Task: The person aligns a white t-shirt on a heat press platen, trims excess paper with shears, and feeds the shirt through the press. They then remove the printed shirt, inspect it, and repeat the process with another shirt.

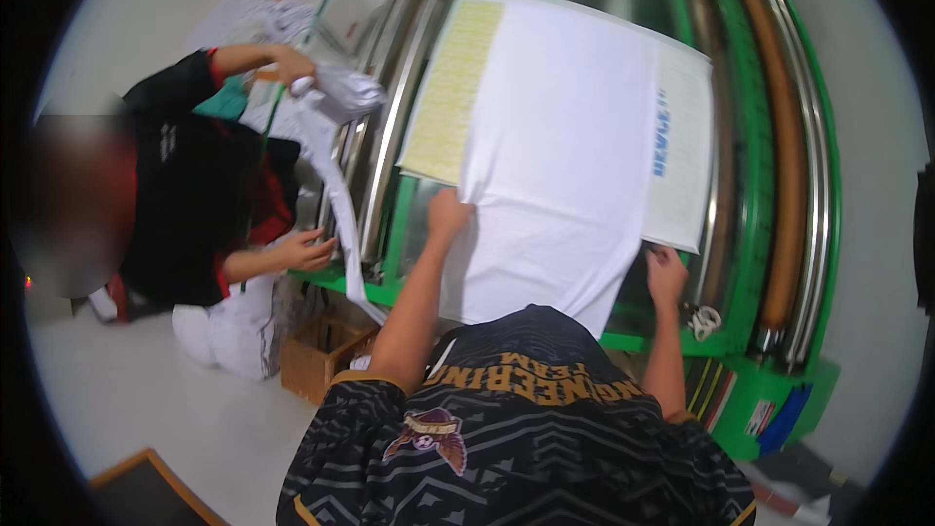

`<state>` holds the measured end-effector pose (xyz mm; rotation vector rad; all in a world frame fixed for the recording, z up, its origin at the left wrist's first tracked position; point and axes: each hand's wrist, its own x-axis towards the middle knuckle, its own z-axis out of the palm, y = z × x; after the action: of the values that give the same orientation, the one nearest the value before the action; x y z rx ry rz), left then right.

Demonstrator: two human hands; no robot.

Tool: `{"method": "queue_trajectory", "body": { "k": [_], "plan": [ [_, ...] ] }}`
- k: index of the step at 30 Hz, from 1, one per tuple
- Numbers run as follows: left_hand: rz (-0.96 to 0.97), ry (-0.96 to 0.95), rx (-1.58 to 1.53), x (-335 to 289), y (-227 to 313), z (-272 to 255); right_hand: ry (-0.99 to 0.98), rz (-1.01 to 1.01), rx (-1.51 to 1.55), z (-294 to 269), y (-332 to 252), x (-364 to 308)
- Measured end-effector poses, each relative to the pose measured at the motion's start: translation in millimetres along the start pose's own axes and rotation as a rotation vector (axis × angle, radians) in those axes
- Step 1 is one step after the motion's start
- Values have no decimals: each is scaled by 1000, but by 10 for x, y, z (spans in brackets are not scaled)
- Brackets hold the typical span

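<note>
A white cloth (565, 127) lies over a flat sheet on the bed of a green machine, its near end hanging down toward my body. On the left, the sheet's yellow patterned part (454, 88) shows beside the cloth. Its white part with blue print (682, 136) shows on the right. My left hand (450, 218) is closed on the cloth's left edge, where creases run across. My right hand (667, 276) is at the sheet's near right corner, just beyond the cloth's right edge. Its fingers are curled together, and what they hold is hidden.
Metal rollers (399, 127) run along the left, and a brown roller (779, 156) along the right. At the left a co-worker in a black shirt (195, 166) handles a long white strip (336, 185). A wooden box (317, 356) and a white bundle (239, 331) stand below.
</note>
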<state>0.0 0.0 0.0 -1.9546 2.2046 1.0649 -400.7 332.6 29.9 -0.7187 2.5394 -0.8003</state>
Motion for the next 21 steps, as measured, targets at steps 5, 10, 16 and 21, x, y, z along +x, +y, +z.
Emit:
{"method": "queue_trajectory", "body": {
  "k": [5,10,16,21],
  "plan": [
    [137,119,-497,-232,317,255,103,-97,-658,-1314,1111,-224],
    [74,353,-513,-433,-124,31,-14,-290,-588,-1324,1515,-674],
    [-55,903,-214,-496,-987,-730,-124,-234,-283,-1491,1627,-561],
    [-185,921,-258,-361,-1771,-1141,-132,-339,-444,-1531,1665,-509]
  ]
}}
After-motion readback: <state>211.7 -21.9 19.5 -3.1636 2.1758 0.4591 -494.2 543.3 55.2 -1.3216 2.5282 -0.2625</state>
